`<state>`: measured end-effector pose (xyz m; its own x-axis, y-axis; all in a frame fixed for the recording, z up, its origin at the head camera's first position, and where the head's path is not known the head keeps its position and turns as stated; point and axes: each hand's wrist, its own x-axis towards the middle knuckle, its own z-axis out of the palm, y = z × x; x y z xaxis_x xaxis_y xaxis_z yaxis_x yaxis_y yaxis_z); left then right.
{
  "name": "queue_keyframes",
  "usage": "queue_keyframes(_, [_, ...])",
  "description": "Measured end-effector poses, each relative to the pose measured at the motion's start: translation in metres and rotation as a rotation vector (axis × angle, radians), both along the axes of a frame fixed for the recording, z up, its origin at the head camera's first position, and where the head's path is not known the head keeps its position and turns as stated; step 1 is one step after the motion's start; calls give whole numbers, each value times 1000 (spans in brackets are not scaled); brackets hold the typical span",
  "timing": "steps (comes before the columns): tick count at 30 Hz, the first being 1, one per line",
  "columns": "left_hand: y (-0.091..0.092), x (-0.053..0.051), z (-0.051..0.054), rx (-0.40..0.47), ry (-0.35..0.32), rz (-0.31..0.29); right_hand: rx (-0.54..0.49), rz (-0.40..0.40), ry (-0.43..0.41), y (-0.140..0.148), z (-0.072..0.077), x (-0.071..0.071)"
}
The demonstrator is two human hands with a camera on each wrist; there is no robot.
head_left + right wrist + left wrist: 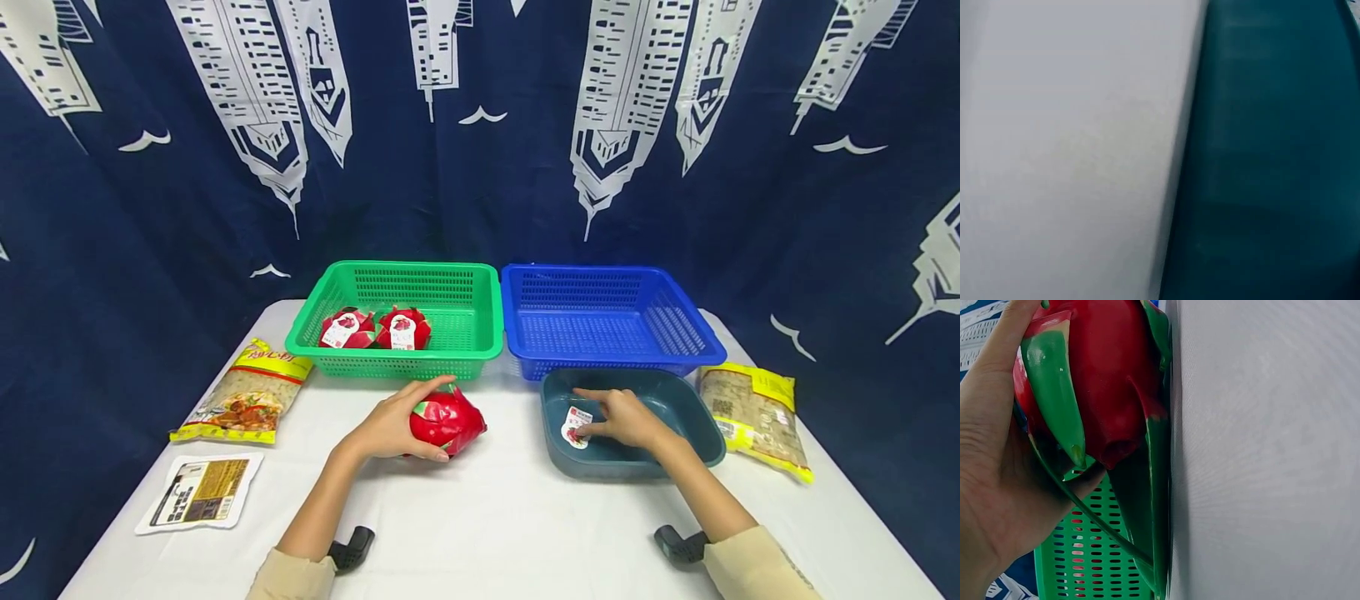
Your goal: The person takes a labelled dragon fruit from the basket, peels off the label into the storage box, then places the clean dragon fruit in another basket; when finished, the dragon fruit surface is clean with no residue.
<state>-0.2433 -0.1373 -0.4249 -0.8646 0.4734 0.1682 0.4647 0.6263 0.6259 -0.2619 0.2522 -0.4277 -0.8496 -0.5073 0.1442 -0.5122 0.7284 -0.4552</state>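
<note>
My left hand (386, 427) holds a red dragon fruit (448, 419) with green-tipped scales, low over the white table. Its fingers pass over the far side and the thumb lies along the near side. Close up in the left wrist view, the dragon fruit (1113, 369) stands beside the palm of the left hand (997, 456). Inside a dark teal basin (633, 471), my right hand (626, 419) has its index finger stretched out and its thumb over a white label (576, 427) with a dragon fruit picture. The right wrist view shows only the basin's side (1266, 156) and tabletop.
Two labelled dragon fruits (375, 329) lie in a green basket (405, 364) at the back left. Next to it stands a blue basket (615, 365). Yellow food bags (251, 392) flank the table, one per side. A white packet (198, 493) lies front left.
</note>
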Motion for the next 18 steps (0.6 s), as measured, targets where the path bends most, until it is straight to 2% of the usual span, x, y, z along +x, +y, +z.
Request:
queue_keyframes(2, [-1,-1,1,-4,-1,-4,-16,19,-10,-1,0,-1])
queue_keyframes(6, [1,-3,2,-4,-5,-12,28,57,-70,3,-2,-1])
queue_keyframes(12, [2,-5,6,-22,-10,-4,74,52,-84,7,-4,-1])
queue_keyframes(15, [-1,-3,11,-31,-72,-47,64,43,-76,7,-1,2])
queue_keyframes(18, [-9,0,20,-6,-199,-145,29,27,-53,9,12,6])
